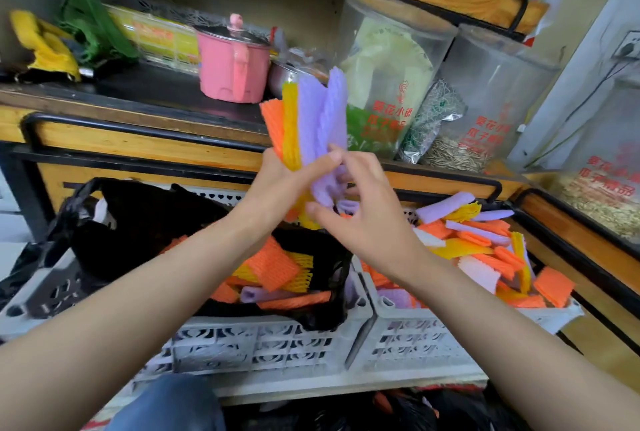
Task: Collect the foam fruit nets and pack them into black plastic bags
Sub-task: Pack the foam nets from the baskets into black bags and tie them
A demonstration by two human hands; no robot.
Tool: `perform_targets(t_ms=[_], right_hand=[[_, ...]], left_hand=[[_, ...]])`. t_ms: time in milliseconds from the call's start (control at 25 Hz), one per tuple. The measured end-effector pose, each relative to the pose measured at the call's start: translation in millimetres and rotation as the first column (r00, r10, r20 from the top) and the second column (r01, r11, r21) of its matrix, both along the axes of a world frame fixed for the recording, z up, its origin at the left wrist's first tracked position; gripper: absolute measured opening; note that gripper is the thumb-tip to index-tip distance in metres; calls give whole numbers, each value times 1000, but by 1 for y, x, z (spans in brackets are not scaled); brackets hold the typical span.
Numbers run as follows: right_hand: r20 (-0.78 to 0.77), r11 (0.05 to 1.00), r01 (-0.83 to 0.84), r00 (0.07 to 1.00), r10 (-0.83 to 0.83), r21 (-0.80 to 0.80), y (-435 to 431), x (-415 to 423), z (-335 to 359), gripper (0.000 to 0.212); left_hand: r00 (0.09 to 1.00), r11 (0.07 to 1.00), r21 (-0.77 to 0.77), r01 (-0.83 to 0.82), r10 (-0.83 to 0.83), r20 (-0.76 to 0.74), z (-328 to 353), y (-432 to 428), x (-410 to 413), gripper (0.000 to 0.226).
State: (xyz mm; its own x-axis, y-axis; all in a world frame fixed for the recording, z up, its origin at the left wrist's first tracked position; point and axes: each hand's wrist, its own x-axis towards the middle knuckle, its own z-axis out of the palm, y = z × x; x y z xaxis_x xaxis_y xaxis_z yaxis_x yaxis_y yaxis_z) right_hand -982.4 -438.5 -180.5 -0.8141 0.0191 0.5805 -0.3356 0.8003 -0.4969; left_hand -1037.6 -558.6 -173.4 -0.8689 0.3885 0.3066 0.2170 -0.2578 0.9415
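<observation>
My left hand (284, 181) grips an upright bundle of foam fruit nets (308, 119), orange, yellow and purple, above the crates. My right hand (360, 202) is at the bundle's lower end, fingers curled round the purple nets there. Below, a black plastic bag (138, 222) lines the left grey crate (263, 344) and holds several orange, yellow and purple nets (273, 274). The right grey crate (433, 340) is heaped with loose nets (485, 243) of the same colours.
A wooden shelf with black metal rails (145, 143) runs behind the crates. On it stand a pink pot (232, 63), clear jars of seeds (485, 112) and yellow and green mesh bags (69, 35). More black bags (398, 410) lie on the floor below.
</observation>
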Motion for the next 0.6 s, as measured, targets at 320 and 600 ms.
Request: perform_targets(t_ms=[320, 600], right_hand=[[88, 984, 102, 989, -115, 144, -13, 3, -37, 56], [479, 878, 317, 745, -464, 359, 28, 1, -66, 37]], left_hand=[[930, 883, -293, -367, 350, -111, -29, -64, -27, 46], [877, 783, -486, -389, 152, -456, -46, -73, -21, 63]])
